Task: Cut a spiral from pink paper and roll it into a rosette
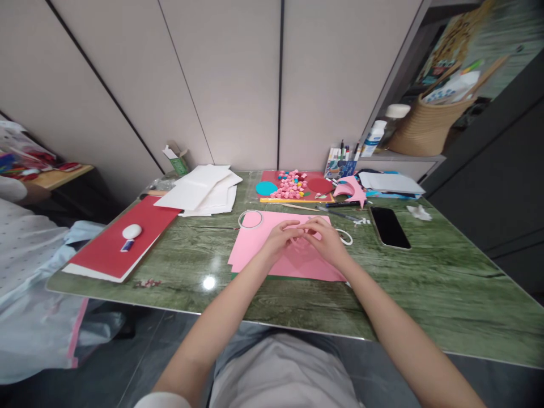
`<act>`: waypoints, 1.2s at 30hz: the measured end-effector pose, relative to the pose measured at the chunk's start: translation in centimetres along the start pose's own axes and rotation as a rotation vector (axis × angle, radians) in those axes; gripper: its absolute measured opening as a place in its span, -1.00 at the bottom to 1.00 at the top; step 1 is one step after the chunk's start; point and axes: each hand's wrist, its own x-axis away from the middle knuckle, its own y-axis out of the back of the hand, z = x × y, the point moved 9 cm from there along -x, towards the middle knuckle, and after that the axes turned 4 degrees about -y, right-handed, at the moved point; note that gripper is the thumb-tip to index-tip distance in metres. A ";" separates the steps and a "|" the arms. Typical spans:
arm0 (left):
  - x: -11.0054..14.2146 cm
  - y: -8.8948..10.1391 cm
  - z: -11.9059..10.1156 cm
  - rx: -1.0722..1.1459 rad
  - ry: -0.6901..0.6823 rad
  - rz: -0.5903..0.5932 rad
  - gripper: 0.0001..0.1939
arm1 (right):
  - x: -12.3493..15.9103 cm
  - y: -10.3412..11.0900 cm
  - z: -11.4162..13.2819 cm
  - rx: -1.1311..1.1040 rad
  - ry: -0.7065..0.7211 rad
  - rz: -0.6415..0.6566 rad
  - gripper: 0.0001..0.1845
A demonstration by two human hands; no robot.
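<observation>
Over a small stack of pink paper (250, 249), my left hand (279, 239) and my right hand (326, 241) meet at the fingertips. The fingers of both are bent into a pinch. Something thin and pink seems to sit between them, but it blends with the paper below and its kind cannot be made out. A white ring (345, 237) lies beside my right hand, partly on the sheets. Another thin, pale ring (250, 219) rests at the stack's upper left corner.
Pink paper pieces (291, 186) are heaped on a red sheet at the back. White sheets (193, 190) and a red board (123, 238) lie left. A phone (390, 226), pens (344, 213) and a pink cutout (351, 190) are right. Another person's sleeve (25, 226) shows far left.
</observation>
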 end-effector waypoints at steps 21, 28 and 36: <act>0.2 -1.2 0.4 0.039 -0.015 0.068 -0.61 | -0.1 0.5 0.2 -0.006 -0.006 -0.060 -0.94; 0.5 -1.7 0.4 -0.018 -0.007 0.087 -0.58 | -0.2 0.5 0.2 0.015 -0.019 -0.070 -0.90; 0.2 -0.4 0.3 -0.006 0.001 -0.013 -0.57 | -0.1 0.5 0.2 0.009 -0.041 -0.058 -0.93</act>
